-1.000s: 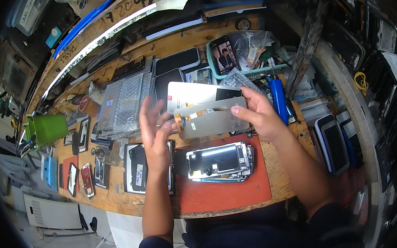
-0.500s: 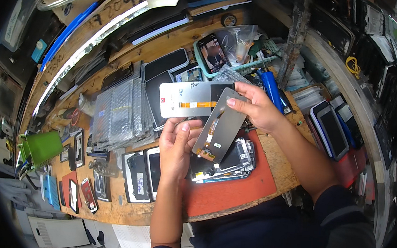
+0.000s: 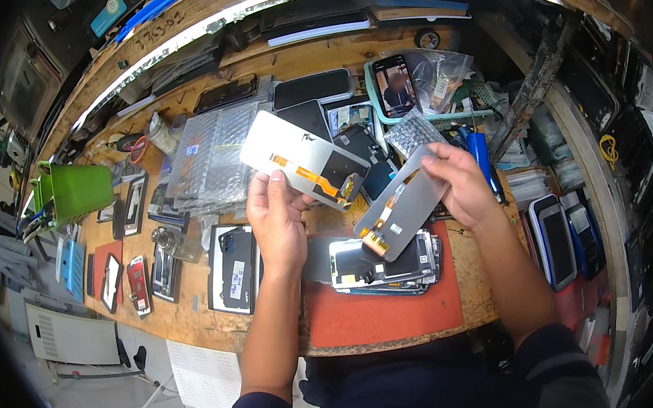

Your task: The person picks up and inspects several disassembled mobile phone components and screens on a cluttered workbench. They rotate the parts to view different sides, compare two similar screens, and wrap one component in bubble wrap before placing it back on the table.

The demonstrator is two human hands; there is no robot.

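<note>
Screen panels (image 3: 303, 159) now apart, one per hand, unlike half a second ago.

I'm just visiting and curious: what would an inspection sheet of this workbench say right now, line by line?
Surface: wooden bench with a red mat in front of the person.
Job's things: two phone screen panels held backs up, silver panel and grey panel, each with an orange flex strip; stack of screens on the mat.
Clutter: bubble-wrap sleeves, boxed phone, green bin, blue-handled tool.
Grippers: left hand grips the silver panel; right hand pinches the grey panel.
Cables: yellow coil at right.
Surroundings: shelves packed with parts; more phones at right.
</note>
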